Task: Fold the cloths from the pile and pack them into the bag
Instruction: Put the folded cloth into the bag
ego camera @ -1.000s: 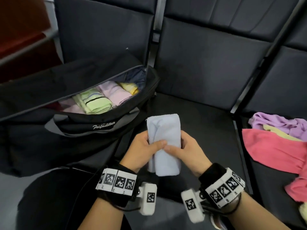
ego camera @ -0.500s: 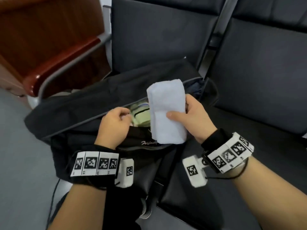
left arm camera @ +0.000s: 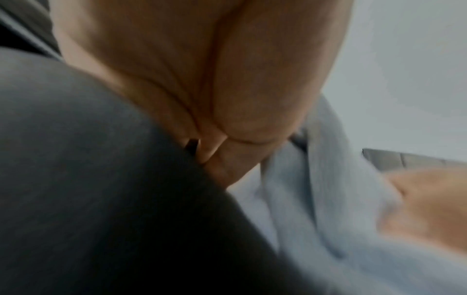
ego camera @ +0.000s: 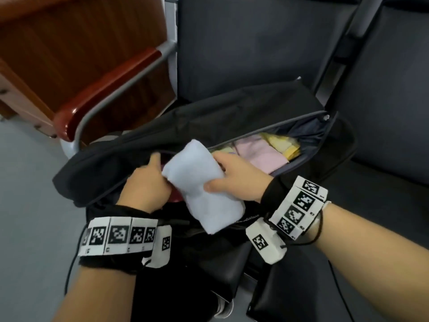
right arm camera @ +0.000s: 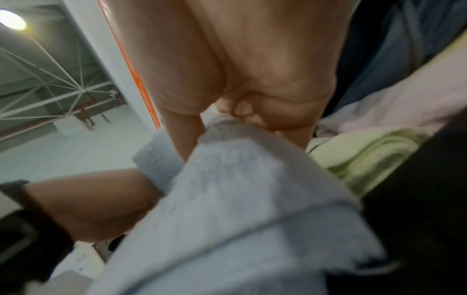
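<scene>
Fingers and thumb of our right hand clasp the folded pale blue cloth over the open black bag. Our left hand seems to grip the bag's near edge; pink and yellow cloths lie inside.

We see a pale blue-white folded cloth against the black bag, whose opening is edged in grey. Inside lie a pink cloth, a yellow cloth to its far right, and a light green ribbed cloth. The seats are dark navy; the armrest at far left is glossy red-brown. Our wristbands carry black-and-white square markers.
</scene>
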A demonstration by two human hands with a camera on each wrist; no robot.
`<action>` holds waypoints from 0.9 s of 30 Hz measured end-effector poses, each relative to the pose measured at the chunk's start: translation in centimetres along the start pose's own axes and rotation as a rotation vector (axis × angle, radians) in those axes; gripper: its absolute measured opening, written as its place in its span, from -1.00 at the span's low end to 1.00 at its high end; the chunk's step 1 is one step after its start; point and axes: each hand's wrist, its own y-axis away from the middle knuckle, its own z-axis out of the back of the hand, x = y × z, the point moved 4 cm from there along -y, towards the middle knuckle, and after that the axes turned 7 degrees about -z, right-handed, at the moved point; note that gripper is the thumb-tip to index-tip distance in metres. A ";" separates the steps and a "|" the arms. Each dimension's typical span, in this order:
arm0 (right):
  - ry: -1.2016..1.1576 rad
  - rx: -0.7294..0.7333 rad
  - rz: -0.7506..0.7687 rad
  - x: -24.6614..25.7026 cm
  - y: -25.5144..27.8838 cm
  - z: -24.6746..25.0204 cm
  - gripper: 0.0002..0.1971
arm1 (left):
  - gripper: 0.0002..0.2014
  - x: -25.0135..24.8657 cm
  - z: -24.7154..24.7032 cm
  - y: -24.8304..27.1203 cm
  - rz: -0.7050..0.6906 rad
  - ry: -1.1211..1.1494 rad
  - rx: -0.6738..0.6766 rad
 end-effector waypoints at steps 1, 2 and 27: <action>0.048 0.031 -0.034 -0.3 -0.3 -0.3 -0.71 | -0.34 -0.1 0.4 -0.1 0.001 0.074 -0.043; 0.088 0.044 -0.081 -0.6 -0.7 -0.4 -0.74 | -0.26 -0.3 0.8 -0.1 -0.006 0.139 -0.079; 0.976 0.245 -0.109 -0.2 -6.8 -4.6 -0.49 | -0.80 -0.1 -0.9 -1.0 -0.089 -0.052 -0.180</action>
